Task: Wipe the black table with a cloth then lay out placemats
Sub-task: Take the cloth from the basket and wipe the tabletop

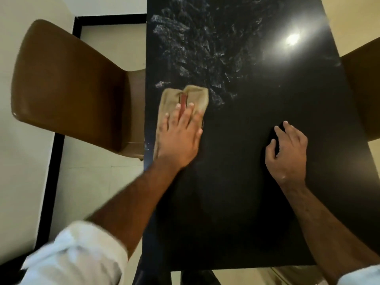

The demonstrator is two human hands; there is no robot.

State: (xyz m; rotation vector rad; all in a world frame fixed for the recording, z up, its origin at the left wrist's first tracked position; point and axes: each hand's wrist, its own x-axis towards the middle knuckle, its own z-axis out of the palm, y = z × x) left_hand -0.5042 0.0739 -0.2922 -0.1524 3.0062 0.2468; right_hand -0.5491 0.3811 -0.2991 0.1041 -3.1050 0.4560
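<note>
The black table (246,192) fills the middle of the view, with whitish smear marks (201,50) across its far half. A tan cloth (195,95) with a reddish stripe lies near the table's left edge. My left hand (181,138) presses flat on the cloth, fingers spread, covering its near part. To the right, my right hand (287,153) rests on the bare tabletop with fingers loosely curled and nothing in it. No placemats are in view.
A brown chair (67,89) stands close against the table's left side. Part of another brown chair (364,89) shows at the right edge. A lamp's glare (292,39) reflects on the far right tabletop. Pale floor with a black border (52,182) lies at left.
</note>
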